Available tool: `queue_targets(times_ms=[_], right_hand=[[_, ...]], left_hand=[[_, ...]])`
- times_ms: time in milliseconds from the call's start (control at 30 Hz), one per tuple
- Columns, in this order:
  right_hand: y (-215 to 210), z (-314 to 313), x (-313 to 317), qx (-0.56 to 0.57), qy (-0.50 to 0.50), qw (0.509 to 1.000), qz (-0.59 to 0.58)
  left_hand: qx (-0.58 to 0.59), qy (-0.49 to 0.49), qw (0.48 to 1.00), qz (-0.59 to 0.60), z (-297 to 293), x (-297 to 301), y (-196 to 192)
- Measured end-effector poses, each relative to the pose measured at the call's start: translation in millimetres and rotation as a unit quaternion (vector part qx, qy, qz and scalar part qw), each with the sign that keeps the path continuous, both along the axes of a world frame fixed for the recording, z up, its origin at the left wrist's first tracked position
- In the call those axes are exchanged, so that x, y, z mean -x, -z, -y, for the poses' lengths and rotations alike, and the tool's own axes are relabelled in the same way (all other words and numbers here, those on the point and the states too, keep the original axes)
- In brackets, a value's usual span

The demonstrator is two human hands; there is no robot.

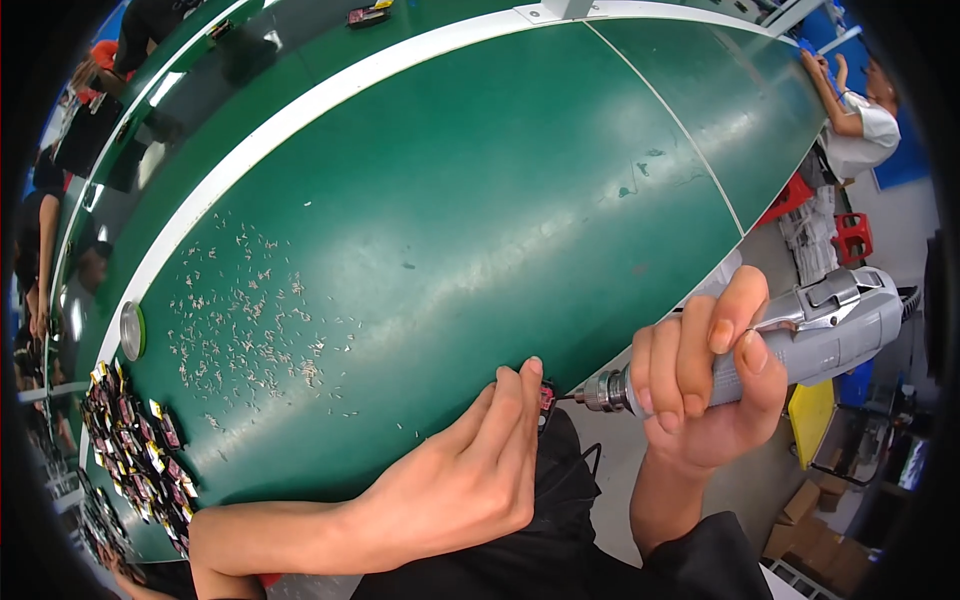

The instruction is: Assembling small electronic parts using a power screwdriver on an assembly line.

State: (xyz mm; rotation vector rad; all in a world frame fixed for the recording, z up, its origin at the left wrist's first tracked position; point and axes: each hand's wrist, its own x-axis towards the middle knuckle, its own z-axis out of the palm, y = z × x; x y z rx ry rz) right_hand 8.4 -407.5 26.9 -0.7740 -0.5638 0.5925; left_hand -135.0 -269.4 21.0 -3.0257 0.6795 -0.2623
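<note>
Left hand [475,465] mostly hides a small, seemingly dark part [546,398].

The power tool [830,338] is smooth and satiny grey, whether plastic or painted metal is unclear; its chuck [604,391] is bright metal, its lever [832,290] polished metal; the green tabletop [480,200] is smooth with a glossy sheen; the sleeve [712,562] is matt black cloth; the stool [853,237] looks like smooth red plastic; the boxes [815,530] look like matt brown cardboard.
</note>
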Motion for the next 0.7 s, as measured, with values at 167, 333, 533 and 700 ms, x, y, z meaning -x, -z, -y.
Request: queue_targets(times_ms=[167,333,533,700], right_hand=[[5.1,-2.1,-0.1,0.016,0.002,1.000,0.004],[3.5,-6.3,1.0,0.042,-0.009,0.998,0.052],[-4.6,-13.2,14.8,0.075,-0.018,0.990,0.121],[-0.7,-13.5,15.7,0.081,-0.022,0.988,0.132]], left_hand=[[-0.009,0.005,1.000,-0.001,-1.6,-0.1,2.8],[0.030,-0.001,1.000,-0.002,-3.9,-0.4,5.1],[0.083,-0.015,0.996,0.036,-5.0,4.3,14.4],[0.074,-0.009,0.996,0.049,-4.8,5.8,18.1]])
